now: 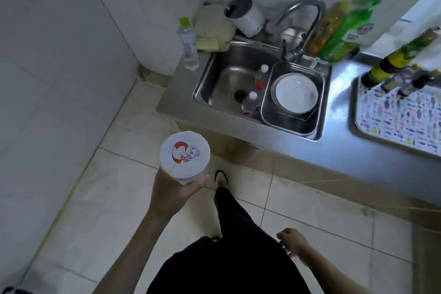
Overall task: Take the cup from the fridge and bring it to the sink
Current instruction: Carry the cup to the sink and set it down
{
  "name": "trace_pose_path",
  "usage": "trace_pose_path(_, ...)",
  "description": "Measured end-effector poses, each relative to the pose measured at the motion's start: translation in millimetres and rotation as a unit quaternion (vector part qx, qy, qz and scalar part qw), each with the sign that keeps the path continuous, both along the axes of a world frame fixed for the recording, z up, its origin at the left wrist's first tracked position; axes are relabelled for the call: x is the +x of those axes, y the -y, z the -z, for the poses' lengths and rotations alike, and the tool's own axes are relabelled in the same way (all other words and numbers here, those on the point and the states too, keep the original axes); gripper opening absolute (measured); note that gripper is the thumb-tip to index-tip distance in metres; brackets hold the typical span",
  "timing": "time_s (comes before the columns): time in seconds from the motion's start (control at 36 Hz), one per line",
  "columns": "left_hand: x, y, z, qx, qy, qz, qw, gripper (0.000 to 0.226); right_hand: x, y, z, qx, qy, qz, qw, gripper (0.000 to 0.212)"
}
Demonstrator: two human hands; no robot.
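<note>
My left hand (171, 188) grips a sealed white cup (185, 155) from below; its flat lid bears a red cartoon print. The cup is upright, held over the tiled floor, short of the counter's front edge and to the near left of the steel sink (210, 71). My right hand (294, 243) hangs low by my hip with fingers loosely curled and nothing in it. The sink holds two small bottles (253, 95) and a steel basket (293, 124) with a white bowl (296, 94).
A curved tap (303, 19) rises behind the sink. A clear bottle (188, 45), a cloth and a white jug (248, 18) stand at its back left. Green detergent bottles (346, 28) and a patterned tray (396, 117) with bottles stand to the right. My leg (238, 219) steps forward.
</note>
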State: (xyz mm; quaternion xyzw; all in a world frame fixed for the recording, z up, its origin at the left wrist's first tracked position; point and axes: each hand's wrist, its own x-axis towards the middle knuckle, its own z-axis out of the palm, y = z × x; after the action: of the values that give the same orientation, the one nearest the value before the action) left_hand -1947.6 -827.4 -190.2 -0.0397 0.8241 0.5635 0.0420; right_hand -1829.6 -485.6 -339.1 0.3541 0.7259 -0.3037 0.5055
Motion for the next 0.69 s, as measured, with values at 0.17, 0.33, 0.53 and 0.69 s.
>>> trace_pose_path(0.17,-89.6,22.5,6.0,0.008,0.048,-0.023,0.999,0.034,-155.5,48.5,-18.2,-0.028,-0.037,-0.017,0.999,0.015)
trace_pose_path(0.33,-175.0,54.4,6.1,0.022,0.061,-0.019,0.998,0.047,-288.6,100.8,-45.7,-0.055,-0.116,-0.034,0.991,0.019)
trace_pose_path(0.53,-284.9,94.8,68.6,-0.014,0.135,0.008,0.991,0.064,-380.4,143.6,-42.9,-0.013,-0.167,-0.044,0.985,0.029)
trace_pose_path(0.69,-360.9,112.7,118.4,-0.051,0.147,0.039,0.987,0.082,-365.8,171.6,-27.6,0.007,-0.131,0.049,0.990,0.031)
